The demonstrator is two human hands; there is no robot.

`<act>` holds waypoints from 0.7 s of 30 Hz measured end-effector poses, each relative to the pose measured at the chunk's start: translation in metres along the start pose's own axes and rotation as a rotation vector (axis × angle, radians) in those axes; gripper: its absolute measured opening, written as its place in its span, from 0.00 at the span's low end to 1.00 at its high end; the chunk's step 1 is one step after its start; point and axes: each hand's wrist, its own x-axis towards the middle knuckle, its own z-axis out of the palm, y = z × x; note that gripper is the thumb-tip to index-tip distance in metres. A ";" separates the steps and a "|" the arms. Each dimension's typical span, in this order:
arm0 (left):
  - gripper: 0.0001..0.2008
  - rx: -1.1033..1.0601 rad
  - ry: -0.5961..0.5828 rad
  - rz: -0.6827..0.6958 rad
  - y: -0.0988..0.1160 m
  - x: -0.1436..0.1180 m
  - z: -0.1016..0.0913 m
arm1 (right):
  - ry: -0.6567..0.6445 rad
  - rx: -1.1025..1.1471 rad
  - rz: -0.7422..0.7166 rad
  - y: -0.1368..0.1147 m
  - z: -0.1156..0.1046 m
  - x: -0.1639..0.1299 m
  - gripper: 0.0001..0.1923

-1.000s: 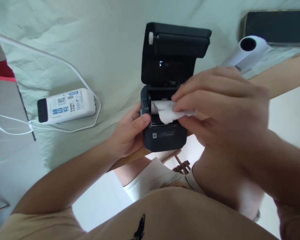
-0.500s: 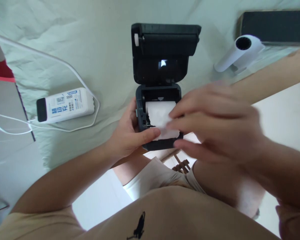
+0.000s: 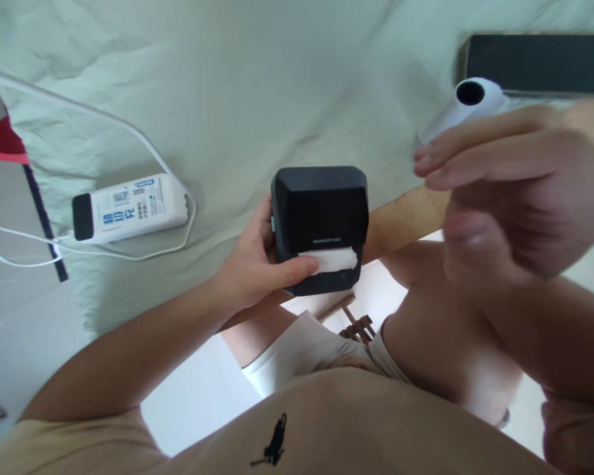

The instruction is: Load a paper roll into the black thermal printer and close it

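- The left hand [image 3: 255,264] grips a small black label printer [image 3: 319,227] at the table edge, near the centre of the view; the fingers wrap its left side and the thumb lies across the front, its tip touching the paper strip [image 3: 334,259].
- The printer's lid is shut, and the white strip sticks out of the slot on its front face.
- The right hand [image 3: 515,191] hangs in the air at 3 o'clock from the printer, well apart from it, holding nothing; its fingers are stretched out close together, pointing left, with the thumb below them.
- A white paper roll [image 3: 468,102] lies on the pale green cloth [image 3: 228,86] at 2 o'clock from the printer, just beyond the right hand's fingertips.
- A dark flat slab [image 3: 539,63] sits behind the roll.
- A white power bank [image 3: 129,208] with a white cable [image 3: 103,119] lies at 9 o'clock from the printer.
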 end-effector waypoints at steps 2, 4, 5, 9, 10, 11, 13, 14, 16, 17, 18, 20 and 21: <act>0.35 -0.001 0.012 -0.003 0.000 -0.001 -0.001 | -0.087 0.003 0.094 0.000 0.005 -0.005 0.11; 0.35 -0.012 0.011 -0.007 0.000 -0.002 0.000 | -0.220 0.017 0.260 -0.003 0.012 -0.009 0.20; 0.36 -0.021 0.003 -0.010 0.000 -0.001 0.001 | -0.277 0.048 0.337 -0.004 0.015 -0.010 0.25; 0.34 -0.103 -0.062 0.007 0.000 0.003 0.006 | -0.412 0.297 0.619 -0.007 0.024 -0.011 0.31; 0.32 -0.116 -0.060 0.003 0.000 0.003 0.007 | -0.431 0.376 0.664 -0.007 0.025 -0.010 0.30; 0.32 -0.119 -0.046 -0.009 0.001 0.004 0.008 | -0.440 0.450 0.703 -0.006 0.026 -0.009 0.28; 0.31 -0.106 0.001 -0.049 0.003 0.004 0.011 | -0.454 0.559 0.766 -0.004 0.025 -0.005 0.27; 0.31 -0.102 0.020 -0.065 0.004 0.004 0.011 | -0.464 0.585 0.784 -0.003 0.025 -0.003 0.27; 0.33 -0.104 0.035 -0.084 0.006 0.004 0.012 | -0.490 0.587 0.795 0.000 0.025 0.000 0.28; 0.34 -0.108 0.035 -0.089 0.007 0.004 0.012 | -0.506 0.578 0.793 0.002 0.025 0.002 0.29; 0.33 -0.110 0.035 -0.097 0.007 0.004 0.012 | -0.515 0.574 0.792 0.003 0.025 0.003 0.31; 0.32 -0.105 0.038 -0.106 0.007 0.005 0.011 | -0.520 0.560 0.805 0.004 0.026 0.004 0.32; 0.31 -0.104 0.037 -0.100 0.007 0.005 0.011 | -0.521 0.548 0.811 0.004 0.027 0.005 0.32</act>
